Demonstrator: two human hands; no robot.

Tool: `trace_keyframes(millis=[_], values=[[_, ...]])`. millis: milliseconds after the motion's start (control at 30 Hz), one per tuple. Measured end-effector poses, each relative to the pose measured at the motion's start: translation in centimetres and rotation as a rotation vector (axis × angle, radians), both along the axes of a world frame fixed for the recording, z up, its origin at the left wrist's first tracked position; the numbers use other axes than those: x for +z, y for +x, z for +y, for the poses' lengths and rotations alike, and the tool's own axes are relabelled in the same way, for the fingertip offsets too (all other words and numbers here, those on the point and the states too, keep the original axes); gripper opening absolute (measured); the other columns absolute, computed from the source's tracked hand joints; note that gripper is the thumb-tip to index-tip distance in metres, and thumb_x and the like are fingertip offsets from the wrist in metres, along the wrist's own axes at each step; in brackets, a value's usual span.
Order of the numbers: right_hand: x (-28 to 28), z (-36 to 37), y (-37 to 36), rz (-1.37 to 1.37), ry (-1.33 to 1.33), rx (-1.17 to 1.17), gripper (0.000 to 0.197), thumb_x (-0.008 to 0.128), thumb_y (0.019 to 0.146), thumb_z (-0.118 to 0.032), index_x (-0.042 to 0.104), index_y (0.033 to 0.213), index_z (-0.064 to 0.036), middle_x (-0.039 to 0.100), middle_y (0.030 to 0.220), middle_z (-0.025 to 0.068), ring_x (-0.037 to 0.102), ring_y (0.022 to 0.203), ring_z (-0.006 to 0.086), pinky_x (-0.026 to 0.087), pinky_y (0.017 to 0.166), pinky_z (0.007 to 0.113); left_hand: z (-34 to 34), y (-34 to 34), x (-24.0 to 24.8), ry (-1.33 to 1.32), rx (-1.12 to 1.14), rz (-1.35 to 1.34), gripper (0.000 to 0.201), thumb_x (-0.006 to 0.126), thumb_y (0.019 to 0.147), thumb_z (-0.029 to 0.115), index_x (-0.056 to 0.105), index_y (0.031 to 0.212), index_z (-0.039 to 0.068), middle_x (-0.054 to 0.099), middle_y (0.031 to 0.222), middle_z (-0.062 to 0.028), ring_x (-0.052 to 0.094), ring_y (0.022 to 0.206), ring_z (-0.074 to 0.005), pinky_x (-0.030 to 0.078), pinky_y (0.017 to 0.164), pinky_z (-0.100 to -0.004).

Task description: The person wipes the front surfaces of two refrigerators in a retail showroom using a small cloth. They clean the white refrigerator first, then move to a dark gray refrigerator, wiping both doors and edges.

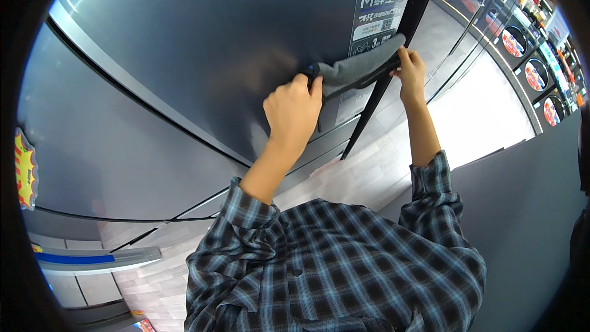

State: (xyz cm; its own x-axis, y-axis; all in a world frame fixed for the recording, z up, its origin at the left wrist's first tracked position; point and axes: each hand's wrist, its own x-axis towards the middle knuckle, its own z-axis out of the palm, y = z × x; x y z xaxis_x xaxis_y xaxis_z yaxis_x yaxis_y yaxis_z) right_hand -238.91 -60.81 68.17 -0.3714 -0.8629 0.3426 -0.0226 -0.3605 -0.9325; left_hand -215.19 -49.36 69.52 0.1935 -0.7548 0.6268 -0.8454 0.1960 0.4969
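Between my two hands stretches a grey cloth (356,69) with a black strip along its lower edge; its exact kind is not clear. My left hand (295,104) is closed round its left end, where a dark piece shows above the fingers. At the other end, raised a little higher, my right hand (411,71) pinches the cloth's corner between thumb and fingers. Behind the cloth is a tall dark grey refrigerator door (221,37) with a shiny surface. Partly covered by the cloth, a pale printed sticker (376,15) runs down the door's right side.
More grey appliance fronts (110,141) stand at the left, one bearing a yellow and red tag (26,169). A dark grey panel (522,190) rises on the right. Round-doored washing machines (536,75) line the far right, beyond glass panes. Light wood-look floor (369,172) shows below.
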Motion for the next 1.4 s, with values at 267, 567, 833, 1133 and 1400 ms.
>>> trace_keyframes(millis=[267,567,833,1133,1400], values=[[-11.9,-2.3,-3.3,-0.037,0.274,-0.023,0.026,0.057,0.089,-0.024,0.057,0.087,0.0013,0.056,0.07,0.0055,0.055,0.056,0.0132,0.048,0.049,0.027,-2.0,-3.1,-9.1,0.205,-0.029,0.021,0.034,0.061,0.083,0.034,0.064,0.068,0.003,0.062,0.065,-0.0206,0.061,0.062,-0.04,0.049,0.06,-0.0473],[-18.9,-3.8,-4.8,0.049,0.501,0.016,0.026,0.052,0.089,-0.025,0.055,0.094,0.001,0.059,0.078,0.0074,0.06,0.066,0.0179,0.052,0.059,0.032,-2.6,-4.2,-15.6,0.32,0.016,0.104,0.034,0.062,0.082,0.032,0.064,0.067,0.002,0.062,0.065,-0.019,0.061,0.063,-0.0388,0.048,0.059,-0.0465],[-24.4,-5.1,-5.2,0.16,0.626,0.004,0.028,0.052,0.09,-0.025,0.055,0.097,0.0013,0.06,0.079,0.0074,0.062,0.065,0.0175,0.055,0.058,0.031,-3.9,-3.9,-22.3,0.462,0.027,0.25,0.034,0.063,0.083,0.031,0.065,0.064,0.002,0.063,0.056,-0.0099,0.062,0.052,-0.0263,0.048,0.054,-0.0394],[-28.1,-6.0,-4.2,0.241,0.728,0.018,0.026,0.054,0.089,-0.022,0.055,0.099,0.0024,0.06,0.078,0.0083,0.062,0.062,0.0179,0.056,0.054,0.03,-4.3,-3.4,-26.4,0.632,0.041,0.534,0.033,0.062,0.084,0.027,0.065,0.065,0.001,0.063,0.055,-0.0073,0.059,0.043,-0.0186,0.047,0.046,-0.0322],[-30.3,-6.1,-2.7,0.304,0.783,0.13,0.029,0.053,0.089,-0.023,0.054,0.098,0.0053,0.059,0.073,0.0096,0.059,0.052,0.0192,0.053,0.048,0.03,-4.0,-2.5,-28.6,0.759,0.199,0.576,0.032,0.066,0.078,0.035,0.069,0.073,0.004,0.066,0.075,-0.0167,0.064,0.073,-0.0352,0.049,0.065,-0.0448]])
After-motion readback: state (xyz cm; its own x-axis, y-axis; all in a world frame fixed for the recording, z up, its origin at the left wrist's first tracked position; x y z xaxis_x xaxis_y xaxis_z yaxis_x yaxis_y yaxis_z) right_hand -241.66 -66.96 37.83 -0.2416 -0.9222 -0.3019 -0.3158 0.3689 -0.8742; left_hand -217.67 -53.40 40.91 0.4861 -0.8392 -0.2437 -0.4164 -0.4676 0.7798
